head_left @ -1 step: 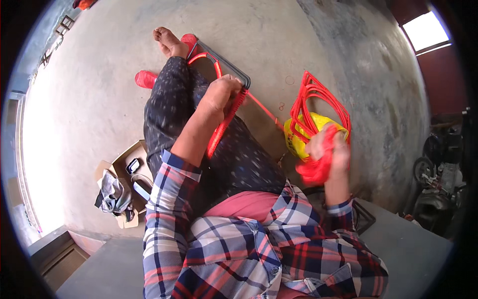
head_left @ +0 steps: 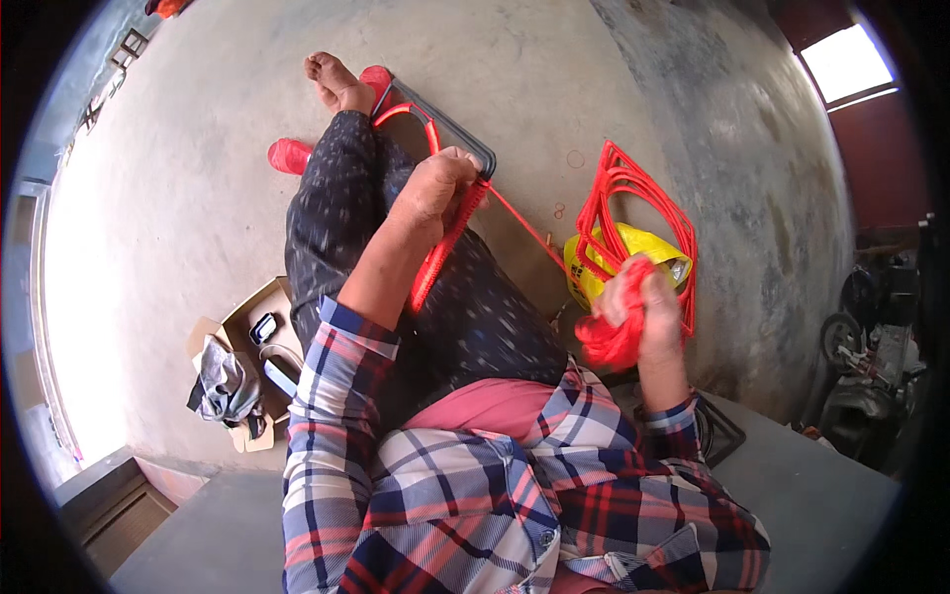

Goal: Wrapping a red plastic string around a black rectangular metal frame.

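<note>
Nothing has shifted since the earlier frame, both hands sitting where they were; the left hand is out ahead over the knee, forearm stretched forward from a rolled plaid cuff, knuckles up, fingers curled tight round the near edge of a dark frame and the red cord wound along it; the frame stands tilted on the lap, its far end by the bare foot; from that grip a single strand runs taut, down and right, across to the right hand; the right hand is raised close to the chest, elbow bent, wrist upright, fist closed on a bunched red hank that spills out below the fingers; just behind it a yellow bag sits on the concrete floor, with loose red loops standing over and around it; off to the person's left, well apart from the hands, an open cardboard box lies on the floor with a grey cloth and small items in it; two red sandals lie near the foot, one touching the frame's far corner.
</note>
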A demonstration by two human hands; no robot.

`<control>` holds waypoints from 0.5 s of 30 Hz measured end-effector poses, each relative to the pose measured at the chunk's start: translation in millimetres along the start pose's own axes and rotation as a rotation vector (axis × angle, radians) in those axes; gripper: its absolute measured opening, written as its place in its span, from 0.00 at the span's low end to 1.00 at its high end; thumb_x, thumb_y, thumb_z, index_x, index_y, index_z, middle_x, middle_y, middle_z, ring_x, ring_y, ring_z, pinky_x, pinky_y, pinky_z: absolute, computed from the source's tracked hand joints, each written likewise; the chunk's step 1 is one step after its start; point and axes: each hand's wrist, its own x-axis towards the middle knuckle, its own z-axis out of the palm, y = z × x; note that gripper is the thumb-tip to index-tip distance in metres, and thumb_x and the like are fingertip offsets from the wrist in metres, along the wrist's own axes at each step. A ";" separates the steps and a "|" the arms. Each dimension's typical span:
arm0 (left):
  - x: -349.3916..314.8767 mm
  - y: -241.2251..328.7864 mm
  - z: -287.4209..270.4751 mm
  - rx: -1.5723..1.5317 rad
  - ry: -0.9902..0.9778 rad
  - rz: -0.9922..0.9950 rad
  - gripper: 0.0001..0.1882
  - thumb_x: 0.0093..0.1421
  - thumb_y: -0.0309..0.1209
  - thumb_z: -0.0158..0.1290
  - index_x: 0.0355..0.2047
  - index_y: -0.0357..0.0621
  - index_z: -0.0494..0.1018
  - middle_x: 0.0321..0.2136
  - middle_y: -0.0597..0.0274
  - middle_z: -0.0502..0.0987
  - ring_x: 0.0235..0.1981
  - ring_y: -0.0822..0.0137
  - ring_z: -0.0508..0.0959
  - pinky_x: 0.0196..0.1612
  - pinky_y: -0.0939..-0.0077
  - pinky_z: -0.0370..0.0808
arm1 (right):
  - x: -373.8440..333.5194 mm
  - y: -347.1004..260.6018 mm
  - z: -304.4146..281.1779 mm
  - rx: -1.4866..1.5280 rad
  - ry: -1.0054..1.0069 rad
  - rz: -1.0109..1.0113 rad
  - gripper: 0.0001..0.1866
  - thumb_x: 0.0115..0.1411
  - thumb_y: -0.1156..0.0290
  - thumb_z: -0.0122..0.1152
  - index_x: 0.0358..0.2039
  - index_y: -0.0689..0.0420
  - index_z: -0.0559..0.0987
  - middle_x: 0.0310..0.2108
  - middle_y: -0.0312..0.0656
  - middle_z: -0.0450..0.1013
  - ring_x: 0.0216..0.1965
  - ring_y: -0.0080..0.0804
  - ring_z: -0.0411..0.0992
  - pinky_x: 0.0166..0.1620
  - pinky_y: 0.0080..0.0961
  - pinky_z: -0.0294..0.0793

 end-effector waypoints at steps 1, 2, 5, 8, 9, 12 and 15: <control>0.4 -3.3 -6.3 -0.028 -0.051 0.002 0.03 0.56 0.27 0.46 0.29 0.47 0.69 0.22 0.67 0.71 0.19 0.71 0.73 0.20 0.81 0.64 | -6.6 10.9 -6.3 0.010 0.065 0.052 0.17 0.66 0.51 0.50 0.41 0.53 0.70 0.17 0.35 0.62 0.19 0.26 0.62 0.31 0.33 0.70; 0.8 -5.9 -12.0 -0.055 -0.102 0.005 0.05 0.53 0.24 0.45 0.30 0.47 0.69 0.22 0.67 0.71 0.19 0.70 0.74 0.20 0.81 0.65 | -10.1 21.0 -14.8 0.020 0.130 0.103 0.18 0.65 0.51 0.52 0.42 0.52 0.70 0.17 0.35 0.62 0.19 0.26 0.62 0.29 0.33 0.70; -18.5 -4.7 -11.3 -0.145 -0.014 0.023 0.04 0.55 0.25 0.46 0.31 0.47 0.69 0.23 0.67 0.72 0.20 0.72 0.73 0.21 0.82 0.65 | -15.0 40.8 -97.9 0.204 0.415 0.051 0.20 0.66 0.49 0.48 0.28 0.52 0.69 0.15 0.30 0.58 0.18 0.22 0.59 0.30 0.30 0.70; -23.1 -10.2 -25.0 -0.148 -0.063 0.114 0.02 0.56 0.27 0.49 0.31 0.47 0.69 0.23 0.68 0.71 0.20 0.74 0.71 0.21 0.84 0.64 | -24.5 43.9 -153.6 0.327 0.718 -0.023 0.19 0.67 0.49 0.48 0.30 0.51 0.71 0.17 0.30 0.63 0.22 0.21 0.63 0.34 0.28 0.71; -33.8 -12.1 -12.6 -0.043 0.028 0.099 0.03 0.58 0.29 0.51 0.31 0.46 0.69 0.24 0.69 0.71 0.20 0.76 0.69 0.21 0.85 0.64 | -17.9 39.3 -142.1 0.291 0.809 -0.042 0.18 0.67 0.51 0.49 0.35 0.54 0.74 0.24 0.32 0.69 0.27 0.23 0.67 0.37 0.28 0.72; -60.2 -42.1 6.4 0.709 0.294 0.892 0.12 0.55 0.31 0.57 0.37 0.39 0.70 0.29 0.62 0.70 0.28 0.69 0.72 0.34 0.75 0.71 | 6.4 33.0 -69.5 0.134 0.513 -0.099 0.17 0.67 0.54 0.50 0.39 0.56 0.76 0.34 0.36 0.74 0.33 0.25 0.70 0.43 0.28 0.71; -88.3 -52.0 29.5 0.789 -0.043 0.901 0.22 0.54 0.36 0.62 0.44 0.39 0.71 0.39 0.53 0.71 0.41 0.58 0.72 0.47 0.66 0.70 | 29.2 24.3 18.2 -0.407 0.321 -0.259 0.20 0.66 0.53 0.52 0.42 0.59 0.76 0.50 0.43 0.71 0.49 0.31 0.69 0.54 0.31 0.66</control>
